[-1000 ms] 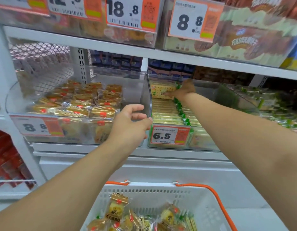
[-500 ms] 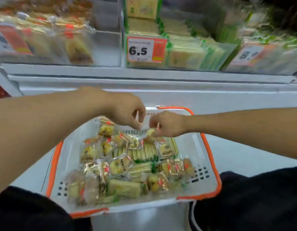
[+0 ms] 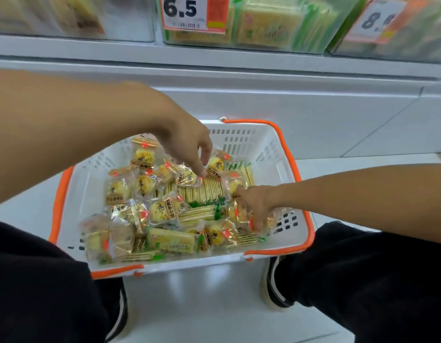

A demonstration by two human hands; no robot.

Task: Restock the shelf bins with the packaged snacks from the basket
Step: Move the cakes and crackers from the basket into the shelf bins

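One basket point(image 3: 276, 149) on the floor holds roughly twenty snacks point(image 3: 165, 206), overlapping and hard to count. Left hand point(image 3: 189, 147) points fingers down, touching one; right hand point(image 3: 258, 206) spreads fingers over others. Three bins point(image 3: 276, 26) are cut off above.

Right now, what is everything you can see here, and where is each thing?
basket: one, white with orange rim, on the floor between the feet.
pastry packs: many, clear wrap, yellow pastries, scattered in the basket.
cracker packs: several, pale yellow with green, in the basket.
shelf bins: three partly seen, clear, along the top.
price tags: two, white and orange, on bin fronts.
shoes: two, black, beside the basket.
left hand: fingers reaching down onto a pastry pack.
right hand: fingers down among packs at the basket's right.
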